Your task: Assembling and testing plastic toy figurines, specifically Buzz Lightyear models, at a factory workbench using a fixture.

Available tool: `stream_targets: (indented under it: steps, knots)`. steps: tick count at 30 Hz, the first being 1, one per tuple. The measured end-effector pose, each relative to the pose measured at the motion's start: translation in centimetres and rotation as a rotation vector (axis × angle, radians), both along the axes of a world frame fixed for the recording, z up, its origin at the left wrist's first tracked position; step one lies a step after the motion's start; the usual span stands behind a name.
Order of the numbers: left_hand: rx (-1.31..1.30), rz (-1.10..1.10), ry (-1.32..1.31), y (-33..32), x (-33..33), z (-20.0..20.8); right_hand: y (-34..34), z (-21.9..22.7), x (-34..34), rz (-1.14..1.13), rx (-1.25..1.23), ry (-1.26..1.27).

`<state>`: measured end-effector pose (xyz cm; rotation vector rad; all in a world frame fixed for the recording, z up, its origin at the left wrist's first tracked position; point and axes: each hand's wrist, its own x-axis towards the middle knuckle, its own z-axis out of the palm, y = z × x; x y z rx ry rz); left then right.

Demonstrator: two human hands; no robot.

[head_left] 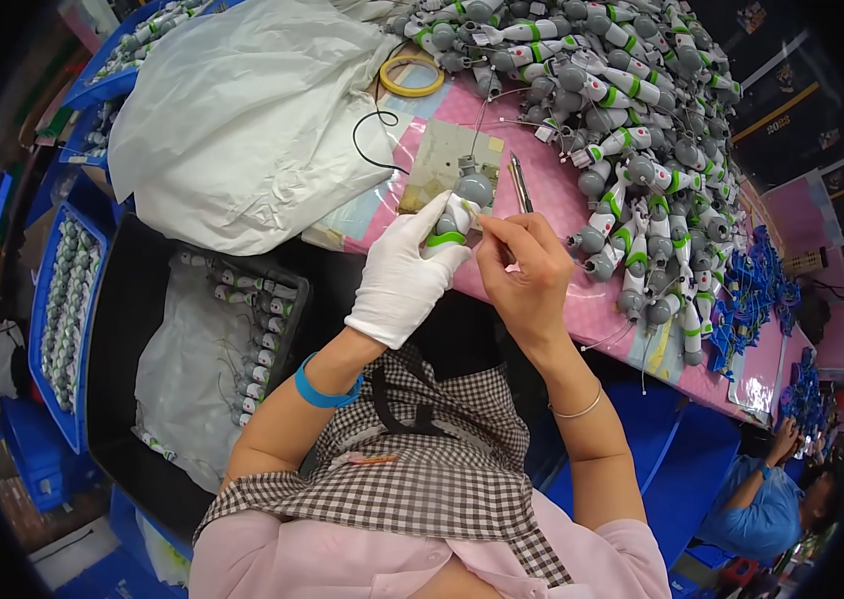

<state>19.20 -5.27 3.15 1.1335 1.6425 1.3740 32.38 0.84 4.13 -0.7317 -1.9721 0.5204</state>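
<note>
My left hand point(402, 275), in a white glove, is closed around a small toy part, white with a green band and a grey ball end point(475, 188), held at the table's front edge. A thin wire seems to rise from the ball end. My bare right hand point(525, 270) is beside it, thumb and forefinger pinched together close to the white section. Whatever sits in that pinch is too small to make out. Just beyond the hands lies a greyish square plate point(429, 165). To its right is a slim pointed metal tool point(519, 182).
A large heap of similar toy parts point(631, 120) covers the table's right side. White plastic sheeting point(242, 120) and a yellow tape roll point(412, 76) are at the left. A black bin point(122, 399) and blue crate point(47, 299) stand left; a co-worker point(766, 504) sits right.
</note>
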Motion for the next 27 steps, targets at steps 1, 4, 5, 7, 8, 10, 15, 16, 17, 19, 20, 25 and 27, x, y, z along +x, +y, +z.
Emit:
stream_targets:
  steps: [1, 4, 5, 7, 8, 10, 15, 16, 17, 19, 20, 25, 27]
  knots:
    - [-0.015, -0.012, 0.009, 0.0, -0.2, 0.3, 0.1, 0.1, -0.1, -0.009, 0.037, -0.007]
    - [-0.021, -0.007, 0.039, -0.1, 0.0, 0.0, -0.5, 0.0, 0.4, -0.01, 0.046, -0.027]
    - [-0.012, 0.011, 0.06, -0.1, 0.1, -0.1, -0.3, 0.1, 0.4, -0.01, 0.048, -0.028]
    - [-0.018, -0.002, 0.05, 0.0, -0.1, 0.2, -0.2, 0.1, 0.5, -0.013, 0.013, -0.025]
    - [-0.027, -0.017, 0.042, 0.0, -0.1, 0.3, -0.1, 0.2, 0.5, -0.017, 0.011, -0.027]
    - [-0.018, -0.013, 0.04, 0.0, 0.0, 0.1, 0.1, 0.5, 0.2, 0.0, 0.031, -0.041]
    - [-0.039, -0.003, 0.05, 0.0, 0.2, 0.5, -0.1, 0.2, 0.3, -0.011, -0.014, -0.007]
    - [-0.1, -0.014, -0.065, -0.1, 0.1, 1.1, 0.4, 0.3, 0.0, 0.0, -0.003, -0.011]
    - [-0.161, -0.024, -0.178, -0.2, 0.0, 1.5, 0.6, 0.4, -0.1, 0.011, 0.007, -0.014]
    - [-0.093, -0.058, -0.313, -0.7, -0.6, 0.4, 0.1, 0.2, 0.3, 0.03, -0.015, 0.022]
    - [-0.022, -0.094, -0.458, -0.9, -0.8, 0.2, 0.2, -0.1, 0.9, 0.05, -0.093, 0.111]
    - [0.024, -0.202, -1.078, -1.8, -2.5, 0.9, 0.2, 0.5, 3.8, 0.087, -0.483, 0.427]
    - [0.183, -0.589, -1.519, -1.5, -3.7, -0.3, 0.3, 0.4, 3.7, 0.112, -0.532, 0.443]
